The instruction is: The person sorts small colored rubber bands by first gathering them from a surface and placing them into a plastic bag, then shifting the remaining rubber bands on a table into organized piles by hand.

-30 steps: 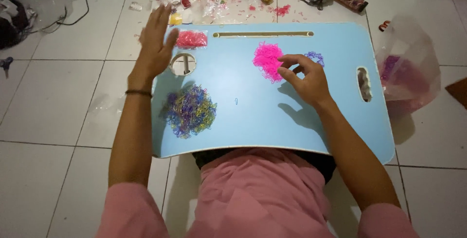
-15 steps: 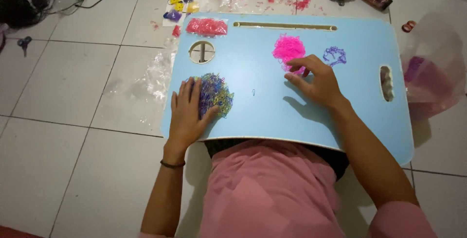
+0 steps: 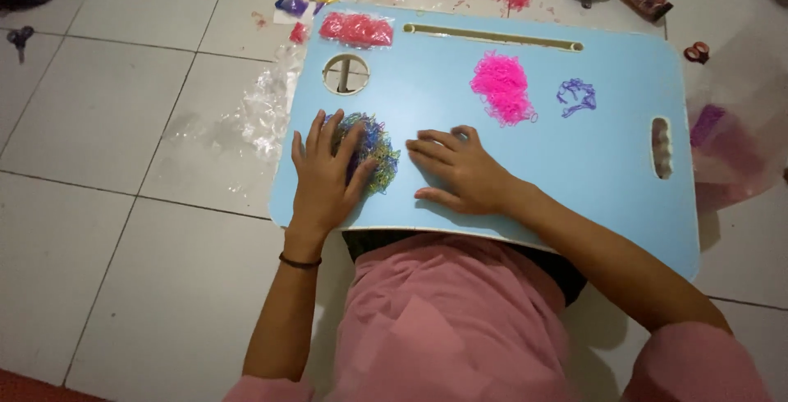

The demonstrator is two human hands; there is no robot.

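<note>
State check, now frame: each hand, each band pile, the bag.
left hand: flat on the mixed-colour rubber band pile
right hand: flat on the light blue lap table, holding nothing
bright pink band pile: loose, untouched
small purple band cluster: untouched
clear bag of pink bands: on table corner

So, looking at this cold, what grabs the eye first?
The light blue lap table, spanning the person's lap, dominates. A hot pink pile of tiny bands sits at its far middle. Nearer, the left hand rests on a multicoloured band pile, with the right hand flat beside it.
</note>
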